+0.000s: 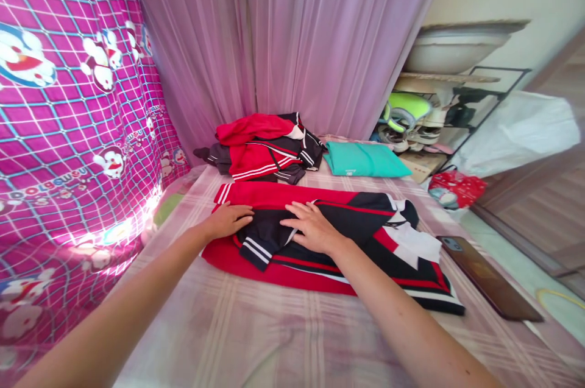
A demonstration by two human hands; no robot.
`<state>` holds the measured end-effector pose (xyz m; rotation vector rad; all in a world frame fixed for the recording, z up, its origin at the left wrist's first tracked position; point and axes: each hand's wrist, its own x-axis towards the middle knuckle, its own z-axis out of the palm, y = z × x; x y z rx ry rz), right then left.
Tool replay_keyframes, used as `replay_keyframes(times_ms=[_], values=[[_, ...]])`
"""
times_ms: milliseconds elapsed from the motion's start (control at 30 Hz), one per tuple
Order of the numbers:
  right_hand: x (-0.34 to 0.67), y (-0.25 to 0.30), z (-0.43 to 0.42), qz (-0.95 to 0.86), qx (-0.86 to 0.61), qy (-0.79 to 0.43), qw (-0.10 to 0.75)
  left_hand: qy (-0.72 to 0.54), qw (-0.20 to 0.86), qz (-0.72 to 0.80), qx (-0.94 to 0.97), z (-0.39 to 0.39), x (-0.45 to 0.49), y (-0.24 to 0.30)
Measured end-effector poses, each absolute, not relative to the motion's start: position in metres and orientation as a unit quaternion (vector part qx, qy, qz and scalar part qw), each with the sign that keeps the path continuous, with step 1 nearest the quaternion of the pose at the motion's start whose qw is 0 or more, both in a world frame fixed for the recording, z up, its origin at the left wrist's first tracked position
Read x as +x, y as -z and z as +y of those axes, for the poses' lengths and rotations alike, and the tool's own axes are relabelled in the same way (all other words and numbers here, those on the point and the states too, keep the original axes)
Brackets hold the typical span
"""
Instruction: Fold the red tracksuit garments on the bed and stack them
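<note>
A red, black and white jacket [365, 217] lies spread on the checked cloth in front of me, its collar toward the right. One dark sleeve [260, 239] with white cuff stripes is folded across its body. My left hand [230, 219] rests on the jacket's left part, fingers stretched flat over the fabric. Beside it, my right hand [313, 228] lies palm down near the middle of the jacket, its fingers spread. Neither hand grips the cloth.
A crumpled pile of red and dark clothes [269, 150] lies behind the jacket, next to a folded teal garment [365, 159]. A phone [489, 278] is at the right edge of the checked cloth [214, 327]. Shoes [411, 135] stand on a rack. Curtains [292, 28] hang behind.
</note>
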<state>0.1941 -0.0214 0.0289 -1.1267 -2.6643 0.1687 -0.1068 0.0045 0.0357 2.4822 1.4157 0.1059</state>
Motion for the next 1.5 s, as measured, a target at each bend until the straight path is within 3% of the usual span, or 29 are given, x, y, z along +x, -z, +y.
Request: replay_keyframes(times_ms=[267, 500, 733, 900, 1067, 1500], values=[[0.151, -0.064, 0.016, -0.898, -0.412, -0.056, 0.143, -0.235, 0.248, 0.537, 0.771, 0.002, -0.12, -0.044], [0.117, -0.057, 0.054, -0.795, -0.576, -0.025, 0.187, -0.276, 0.198, 0.591, 0.732, -0.003, -0.129, -0.055], [0.156, -0.023, 0.027, -0.82, -0.523, -0.013, 0.231, -0.227, 0.085, 0.557, 0.794, 0.008, -0.107, -0.04], [0.166, -0.013, 0.004, -0.858, -0.495, -0.045, 0.13, -0.112, -0.001, 0.524, 0.845, 0.015, -0.066, -0.027], [0.182, -0.006, -0.003, -0.825, -0.558, -0.075, 0.046, -0.028, -0.068, 0.568, 0.82, 0.015, -0.046, -0.012], [0.302, 0.01, -0.019, -0.66, -0.749, -0.013, 0.054, -0.088, -0.018, 0.574, 0.814, 0.02, -0.051, -0.005]])
